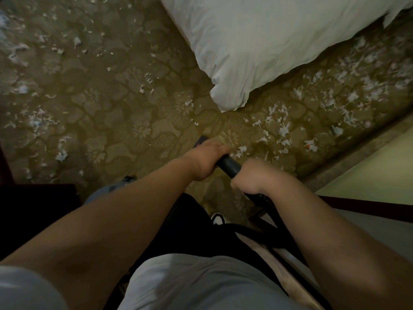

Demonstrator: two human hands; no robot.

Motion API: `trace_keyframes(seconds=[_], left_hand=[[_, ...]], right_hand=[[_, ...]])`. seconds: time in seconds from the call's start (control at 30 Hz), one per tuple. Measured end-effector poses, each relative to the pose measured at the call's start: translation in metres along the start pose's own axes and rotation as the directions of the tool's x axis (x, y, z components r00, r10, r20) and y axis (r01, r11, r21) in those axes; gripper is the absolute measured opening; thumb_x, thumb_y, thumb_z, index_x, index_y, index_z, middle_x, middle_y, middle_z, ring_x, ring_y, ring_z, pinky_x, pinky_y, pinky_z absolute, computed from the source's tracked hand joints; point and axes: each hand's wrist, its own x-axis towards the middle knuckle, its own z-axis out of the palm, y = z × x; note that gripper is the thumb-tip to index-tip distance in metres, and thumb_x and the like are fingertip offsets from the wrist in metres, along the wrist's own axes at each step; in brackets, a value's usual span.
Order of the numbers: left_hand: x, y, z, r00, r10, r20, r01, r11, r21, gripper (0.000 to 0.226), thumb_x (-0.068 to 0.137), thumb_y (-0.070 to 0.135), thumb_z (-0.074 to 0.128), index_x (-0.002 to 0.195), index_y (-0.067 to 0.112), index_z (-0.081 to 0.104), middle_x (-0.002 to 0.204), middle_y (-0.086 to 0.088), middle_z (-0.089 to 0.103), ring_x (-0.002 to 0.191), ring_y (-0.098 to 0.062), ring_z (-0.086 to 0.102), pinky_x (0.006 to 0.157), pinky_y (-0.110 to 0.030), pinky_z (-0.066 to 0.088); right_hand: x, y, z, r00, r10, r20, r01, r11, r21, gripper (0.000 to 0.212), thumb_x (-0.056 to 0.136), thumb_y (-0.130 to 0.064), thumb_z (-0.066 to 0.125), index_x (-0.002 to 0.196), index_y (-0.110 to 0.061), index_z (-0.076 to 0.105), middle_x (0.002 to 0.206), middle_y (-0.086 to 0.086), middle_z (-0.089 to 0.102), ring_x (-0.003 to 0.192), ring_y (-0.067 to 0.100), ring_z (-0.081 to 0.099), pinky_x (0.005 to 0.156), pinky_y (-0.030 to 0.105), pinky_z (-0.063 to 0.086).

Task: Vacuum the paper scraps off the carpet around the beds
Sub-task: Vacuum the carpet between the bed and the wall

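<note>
Both hands curl around the black vacuum wand (228, 166), the left hand (206, 159) ahead of the right hand (253, 175). Paper scraps (241, 151) lie on the carpet (116, 121) just beyond them, thicker rightward beside the bed (257, 48).

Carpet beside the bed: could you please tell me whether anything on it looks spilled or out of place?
Yes. Torn white paper scraps litter the carpet, thickest in the strip right of the white bedding, with more scattered at far left.
</note>
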Motion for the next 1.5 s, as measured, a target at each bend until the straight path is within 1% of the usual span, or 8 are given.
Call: trace_keyframes(seconds=[0.43,0.7,0.8,0.9,0.97,1.1,1.3,1.5], left_hand=[[0.086,-0.141,-0.09,0.991,0.13,0.014,-0.131,0.986,0.106,0.048,0.075,-0.003,0.071,0.119,0.017,0.066,0.123,-0.009,0.058,0.119,-0.031,0.05,0.102,-0.045,0.044],[0.117,-0.227,-0.158,0.955,-0.16,-0.25,0.167,0.986,0.006,0.054,0.087,0.01,0.068,0.136,0.028,0.057,0.141,-0.018,0.042,0.121,-0.04,0.047,0.102,-0.048,0.046],[0.122,-0.243,-0.18,0.893,-0.43,-0.129,0.371,0.869,-0.327,0.051,0.097,0.009,0.054,0.143,0.032,0.05,0.136,-0.014,0.038,0.11,-0.033,0.05,0.092,-0.035,0.053],[0.127,-0.248,-0.199,0.801,-0.579,0.153,0.495,0.496,-0.713,0.048,0.102,0.004,0.043,0.143,0.027,0.054,0.102,-0.007,0.058,0.076,-0.018,0.054,0.058,-0.021,0.047],[0.128,-0.249,-0.203,0.758,-0.59,0.277,0.553,0.357,-0.752,0.047,0.103,0.007,0.043,0.141,0.03,0.056,0.098,-0.007,0.064,0.076,-0.017,0.055,0.059,-0.026,0.044],[0.119,-0.242,-0.191,0.743,-0.561,0.365,0.6,0.316,-0.735,0.04,0.104,0.021,0.054,0.142,0.034,0.054,0.117,-0.007,0.065,0.095,-0.019,0.064,0.075,-0.031,0.051],[0.109,-0.216,-0.162,0.752,-0.535,0.386,0.604,0.324,-0.728,0.046,0.099,0.024,0.064,0.142,0.037,0.053,0.12,-0.002,0.066,0.096,-0.017,0.066,0.086,-0.036,0.053],[0.091,-0.175,-0.132,0.751,-0.519,0.409,0.612,0.312,-0.727,0.048,0.1,0.021,0.063,0.144,0.035,0.05,0.125,-0.004,0.065,0.1,-0.019,0.069,0.099,-0.043,0.053]], right_hand=[[0.11,-0.108,-0.044,0.997,0.072,0.015,-0.071,0.895,0.441,0.031,0.082,-0.022,0.074,0.107,-0.008,0.063,0.101,0.019,0.072,0.089,0.038,0.074,0.067,0.041,0.058],[0.17,-0.202,-0.101,0.997,0.062,-0.054,-0.024,0.85,0.526,0.029,0.078,-0.024,0.074,0.103,-0.011,0.066,0.094,0.017,0.072,0.076,0.034,0.073,0.061,0.041,0.062],[0.187,-0.224,-0.11,0.997,0.059,-0.045,-0.024,0.835,0.55,0.045,0.071,-0.029,0.075,0.111,-0.01,0.067,0.095,0.02,0.072,0.079,0.038,0.074,0.067,0.049,0.065],[0.197,-0.232,-0.107,0.997,0.072,-0.033,-0.043,0.838,0.544,0.053,0.065,-0.037,0.073,0.112,-0.013,0.066,0.097,0.017,0.073,0.082,0.036,0.074,0.072,0.052,0.066],[0.198,-0.232,-0.102,0.996,0.09,-0.018,-0.065,0.83,0.553,0.051,0.069,-0.037,0.073,0.114,-0.014,0.066,0.098,0.015,0.073,0.083,0.033,0.074,0.07,0.046,0.065],[0.194,-0.219,-0.086,0.991,0.131,0.022,-0.119,0.811,0.572,0.032,0.082,-0.027,0.073,0.111,-0.013,0.069,0.095,0.013,0.073,0.082,0.029,0.072,0.06,0.033,0.056],[0.178,-0.192,-0.063,0.987,0.143,0.077,-0.16,0.792,0.589,0.049,0.065,-0.034,0.071,0.11,-0.012,0.068,0.1,0.017,0.073,0.088,0.035,0.074,0.079,0.047,0.065],[0.154,-0.15,-0.043,0.984,0.135,0.116,-0.178,0.777,0.604,0.033,0.084,-0.023,0.075,0.114,-0.01,0.066,0.102,0.013,0.069,0.087,0.029,0.07,0.06,0.032,0.052]])
